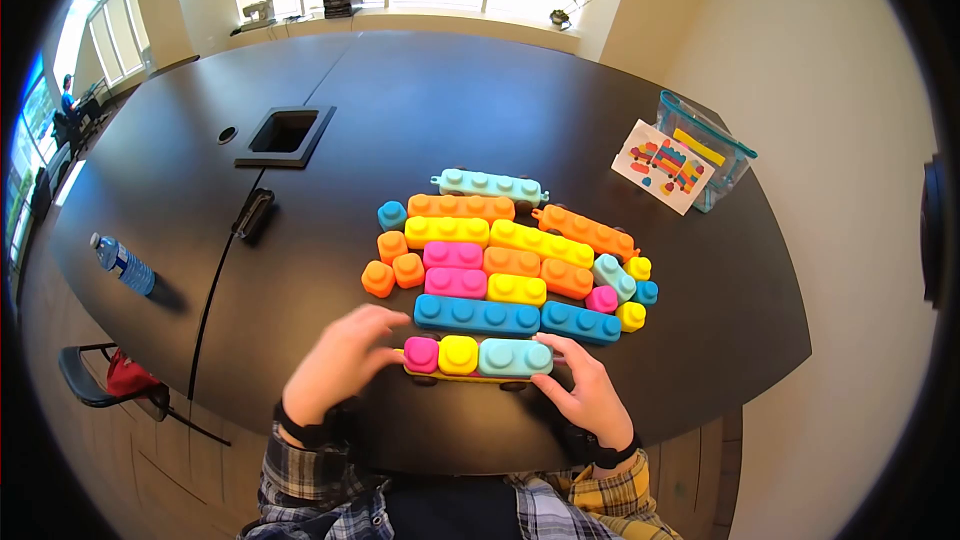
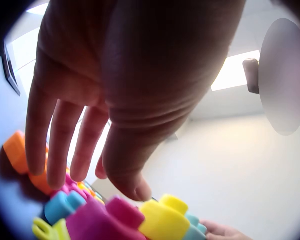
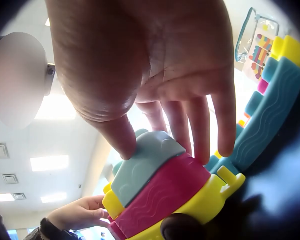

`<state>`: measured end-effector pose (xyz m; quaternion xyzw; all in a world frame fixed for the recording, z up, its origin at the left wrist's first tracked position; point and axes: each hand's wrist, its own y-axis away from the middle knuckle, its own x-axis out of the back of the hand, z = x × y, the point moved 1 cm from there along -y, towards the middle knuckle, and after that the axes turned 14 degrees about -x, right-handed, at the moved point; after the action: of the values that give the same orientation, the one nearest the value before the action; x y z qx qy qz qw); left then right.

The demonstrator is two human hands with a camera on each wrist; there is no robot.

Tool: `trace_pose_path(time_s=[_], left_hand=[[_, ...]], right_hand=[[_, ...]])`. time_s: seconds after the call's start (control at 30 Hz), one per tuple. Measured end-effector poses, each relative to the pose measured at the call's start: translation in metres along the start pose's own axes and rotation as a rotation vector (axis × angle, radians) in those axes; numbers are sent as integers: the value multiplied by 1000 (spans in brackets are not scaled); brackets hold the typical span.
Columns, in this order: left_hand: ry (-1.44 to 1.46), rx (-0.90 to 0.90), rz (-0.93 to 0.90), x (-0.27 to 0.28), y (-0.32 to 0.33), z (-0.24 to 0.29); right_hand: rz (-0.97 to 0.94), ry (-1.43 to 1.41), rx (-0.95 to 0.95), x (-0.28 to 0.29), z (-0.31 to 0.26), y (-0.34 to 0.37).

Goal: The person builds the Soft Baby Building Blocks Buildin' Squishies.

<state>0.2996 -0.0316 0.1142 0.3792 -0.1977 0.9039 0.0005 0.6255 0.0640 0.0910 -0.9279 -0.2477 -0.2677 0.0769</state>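
A yellow wheeled base (image 3: 207, 200) stands at the table's near edge and carries a long magenta block (image 3: 165, 192). On top sit a small magenta block (image 1: 421, 355), a small yellow block (image 1: 458, 355) and a light blue two-stud block (image 1: 515, 358). My right hand (image 1: 590, 395) pinches the light blue block at its right end, thumb on the near side and fingers on the far side. Beside the left end, my left hand (image 1: 340, 360) has its fingers extended and spread, the thumb close to the magenta and yellow blocks.
Just beyond lie rows of blocks, including a long blue block (image 1: 476, 314), plus orange (image 1: 460, 207) and light blue (image 1: 490, 186) wheeled bases. A picture card (image 1: 662, 167) leans on a clear pouch (image 1: 735, 155). A water bottle (image 1: 124, 265) stands left.
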Motion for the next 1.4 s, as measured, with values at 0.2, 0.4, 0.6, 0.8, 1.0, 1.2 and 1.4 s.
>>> trace_pose_path(time_s=[0.2,0.4,0.6,0.8,1.0,1.2,1.4], left_hand=[[-231,29,100,40,-18,-37],[-278,-143,-93,27,-45,-84],[-231,-82,-156,14,-50,-99],[-219,-53,-19,31,-51,-64],[-12,-318,5,21,-53,26],[126,-341,-103,-17,-52,41],[107,-312,-132,-23,-50,38]], right_hand=[[-43,-23,-48,0,3,1],[-43,3,-53,-3,4,1],[-27,56,-47,-3,2,2],[-16,70,-22,-2,2,0],[-26,75,-15,-7,-4,-2],[-48,122,22,-13,-11,-7],[-59,165,58,-15,-14,-9]])
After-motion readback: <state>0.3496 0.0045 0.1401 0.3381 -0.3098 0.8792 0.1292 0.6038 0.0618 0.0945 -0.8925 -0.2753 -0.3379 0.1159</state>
